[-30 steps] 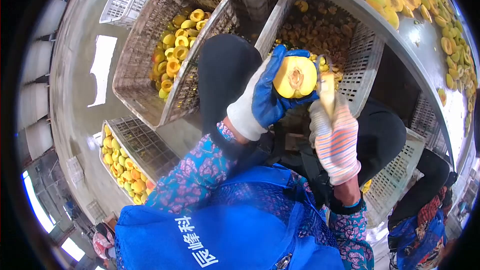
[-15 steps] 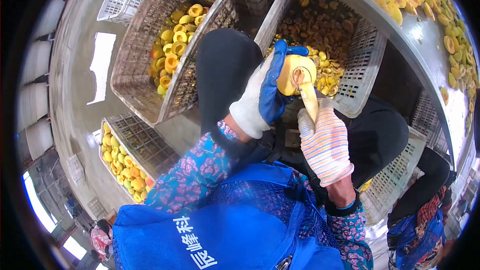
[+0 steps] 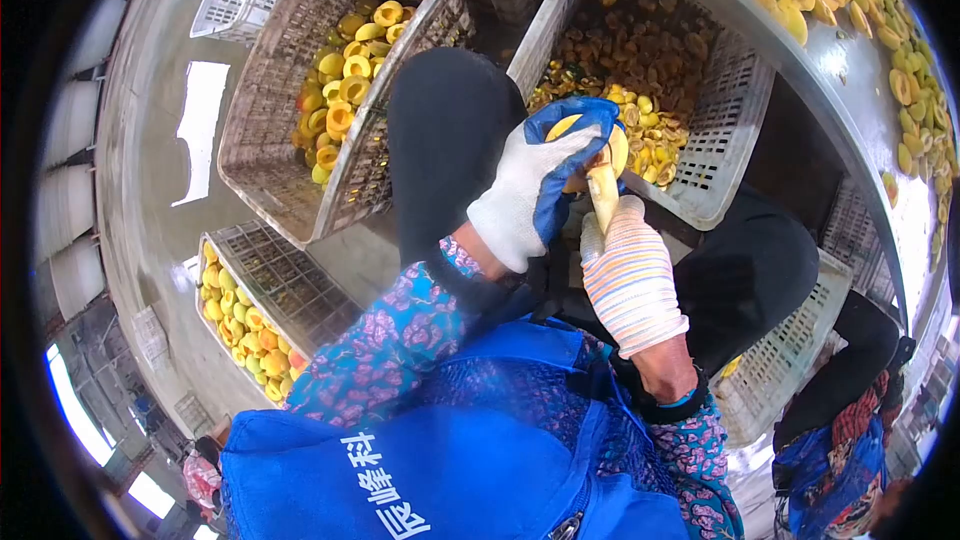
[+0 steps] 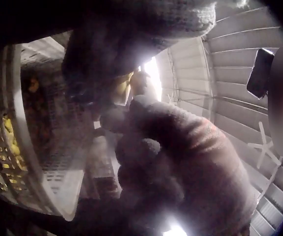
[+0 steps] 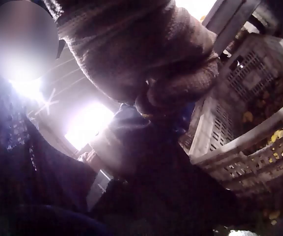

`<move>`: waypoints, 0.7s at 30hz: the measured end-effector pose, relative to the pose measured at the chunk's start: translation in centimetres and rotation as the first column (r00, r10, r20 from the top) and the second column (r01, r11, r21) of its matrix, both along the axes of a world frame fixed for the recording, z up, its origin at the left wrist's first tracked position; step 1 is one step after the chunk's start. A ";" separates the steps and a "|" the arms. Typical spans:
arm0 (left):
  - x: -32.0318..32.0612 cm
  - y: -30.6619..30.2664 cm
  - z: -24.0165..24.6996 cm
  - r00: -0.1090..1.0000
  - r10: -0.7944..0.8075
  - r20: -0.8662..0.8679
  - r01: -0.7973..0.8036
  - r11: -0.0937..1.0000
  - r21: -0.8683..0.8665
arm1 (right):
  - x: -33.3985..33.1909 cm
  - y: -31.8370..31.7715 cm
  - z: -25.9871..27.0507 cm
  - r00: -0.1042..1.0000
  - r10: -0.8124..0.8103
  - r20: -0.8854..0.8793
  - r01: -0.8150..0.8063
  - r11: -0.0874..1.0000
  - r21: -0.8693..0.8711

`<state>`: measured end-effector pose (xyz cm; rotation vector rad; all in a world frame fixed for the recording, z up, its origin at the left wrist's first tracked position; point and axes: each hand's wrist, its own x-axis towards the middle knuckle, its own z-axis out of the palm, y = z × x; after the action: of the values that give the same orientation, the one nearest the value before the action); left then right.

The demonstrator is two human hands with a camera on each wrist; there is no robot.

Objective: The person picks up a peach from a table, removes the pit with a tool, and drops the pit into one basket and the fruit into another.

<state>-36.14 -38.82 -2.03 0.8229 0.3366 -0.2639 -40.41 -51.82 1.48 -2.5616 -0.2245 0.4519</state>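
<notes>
My left hand [image 3: 540,175], in a white glove with a blue coated palm, grips a yellow peach half [image 3: 619,148] over the space between the knees. The blue fingers wrap over its top and hide much of it. My right hand [image 3: 632,275], in a striped knit glove, holds a pitting tool by its pale handle [image 3: 603,195]. The tool's tip meets the peach's cut face; its metal end is hidden there. In the left wrist view, the right hand [image 4: 195,162] is curled below a bit of yellow peach [image 4: 123,89]. The right wrist view is dark around the glove [image 5: 141,54].
A crate [image 3: 728,130] of brown pits and yellow scraps stands just beyond the hands. Left of the knee is a crate [image 3: 265,110] with peach halves; lower left, another crate [image 3: 290,275] has peaches beside it. A metal table [image 3: 835,90] with many halves curves along the right.
The peach half, first facing up with its pit hollow in view, has turned in the left hand, whose fingers now cover it. The tool came in from the right onto its cut face.
</notes>
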 end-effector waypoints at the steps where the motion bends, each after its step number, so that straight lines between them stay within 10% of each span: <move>1: 0.0 -0.2 0.0 0.999 0.023 -0.028 -0.023 0.999 0.023 | -0.1 0.1 -0.1 0.999 -0.014 -0.041 0.013 1.000 -0.014; 8: -0.1 -0.2 -0.5 0.992 -0.110 0.066 0.087 0.954 0.288 | -1.2 -2.2 -2.3 0.999 0.049 -0.007 -0.044 0.944 0.327; 9: -0.1 -0.1 -0.4 0.986 -0.154 0.056 0.129 0.941 0.314 | -0.9 -2.4 -1.4 0.962 0.005 -0.271 0.105 0.914 0.391; 15: 0.0 0.2 -0.3 0.949 -0.309 0.063 0.278 0.914 0.297 | 0.2 -3.5 2.9 0.264 0.138 -0.955 0.767 0.571 0.294; 21: -0.1 0.3 1.5 0.964 -0.256 0.079 0.260 0.965 -0.046 | 0.7 -3.7 2.9 0.227 0.285 -0.931 0.882 0.346 0.321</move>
<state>-36.20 -38.56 -0.53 0.8186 0.1524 -0.4840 -39.68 -55.50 4.42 -0.7743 0.5569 1.1628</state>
